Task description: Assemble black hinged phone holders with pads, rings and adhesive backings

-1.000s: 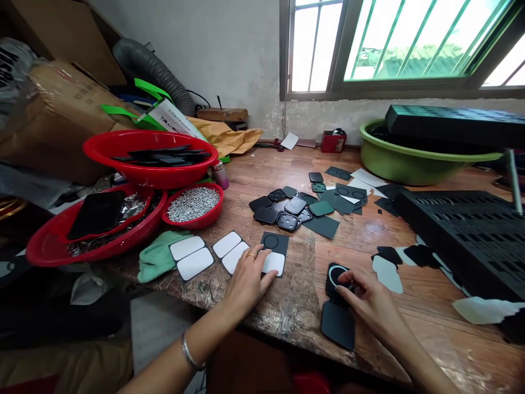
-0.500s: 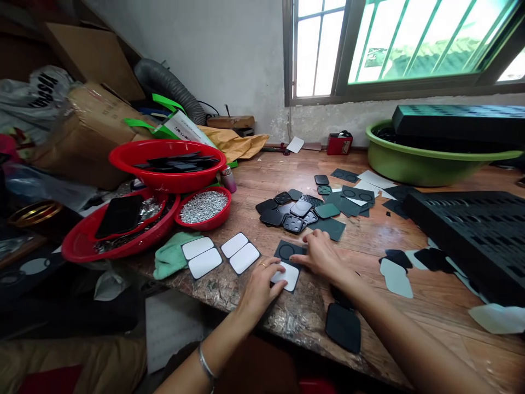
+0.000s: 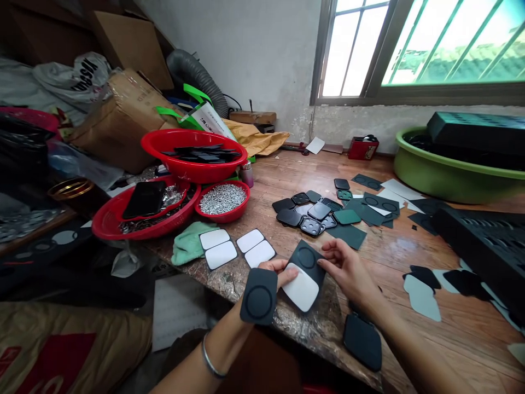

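Observation:
I hold a dark backing sheet (image 3: 308, 264) lifted off the wooden table (image 3: 283, 180) at its near edge; it carries one white rounded sticker and an empty round outline. My left hand (image 3: 279, 272) grips its lower left, fingers closed, thumb on the white sticker. A black square pad with a ring mark (image 3: 258, 296) hangs in front of that hand, apparently held by it too. My right hand (image 3: 348, 271) pinches the sheet's right edge between thumb and fingers. Another black pad (image 3: 363, 340) lies on the table edge under my right forearm.
Two sheets with white stickers (image 3: 235, 249) lie beside a green cloth (image 3: 186, 244). Red bowls hold black pieces (image 3: 194, 156), screws (image 3: 222, 199) and metal bits (image 3: 139, 214). A pile of black pads (image 3: 311, 212) sits mid-table. A green basin (image 3: 447, 171) and a black crate (image 3: 484, 241) stand at the right.
The backing sheet has come up off the table into both hands. The ring-marked black pad, earlier under my right hand, now hangs at my left hand. The view has swung left.

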The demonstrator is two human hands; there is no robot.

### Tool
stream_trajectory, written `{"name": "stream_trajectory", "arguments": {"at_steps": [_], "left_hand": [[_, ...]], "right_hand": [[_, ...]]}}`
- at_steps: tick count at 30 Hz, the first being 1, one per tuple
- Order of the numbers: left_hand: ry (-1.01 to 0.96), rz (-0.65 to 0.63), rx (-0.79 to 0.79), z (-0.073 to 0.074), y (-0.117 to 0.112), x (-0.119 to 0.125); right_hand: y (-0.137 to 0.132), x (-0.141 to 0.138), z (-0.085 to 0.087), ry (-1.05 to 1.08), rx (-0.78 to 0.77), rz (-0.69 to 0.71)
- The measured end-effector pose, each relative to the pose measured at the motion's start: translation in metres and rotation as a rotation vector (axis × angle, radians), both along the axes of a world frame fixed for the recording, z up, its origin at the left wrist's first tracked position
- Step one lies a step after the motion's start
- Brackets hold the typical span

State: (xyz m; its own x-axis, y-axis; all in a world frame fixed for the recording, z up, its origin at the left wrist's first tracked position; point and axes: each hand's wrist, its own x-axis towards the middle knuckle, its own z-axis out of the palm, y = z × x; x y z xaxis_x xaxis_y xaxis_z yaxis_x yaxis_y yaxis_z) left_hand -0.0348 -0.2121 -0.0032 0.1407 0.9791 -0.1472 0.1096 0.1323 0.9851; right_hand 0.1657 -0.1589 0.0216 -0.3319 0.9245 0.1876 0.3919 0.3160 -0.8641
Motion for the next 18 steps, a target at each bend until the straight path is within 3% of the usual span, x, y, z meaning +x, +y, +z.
{"name": "stream_trajectory", "arguments": {"at_steps": [3,5,11,15,18], "left_hand": [[-0.1,-0.01,-0.021,0.011,-0.009,0.004],[-0.1,0.002,0.008,0.02,-0.014,0.007],[0.057,-0.046,0.082,0.037,-0.023,0.004],[-0.045,-0.151,0.005,0.031,-0.028,-0.01],[-0.079,-0.157,-0.074,0.026,-0.036,-0.033]], "right_hand": [[-0.023,-0.007,0.005,-0.135,0.341,-0.105],[-0.036,-0.015,0.009,-0.139,0.366,-0.043],[-0.05,-0.026,0.018,0.011,-0.042,0.092],[-0.044,-0.02,0.016,0.079,-0.347,0.145],[-0.036,-0.008,0.009,0.179,-0.459,0.114]]}}
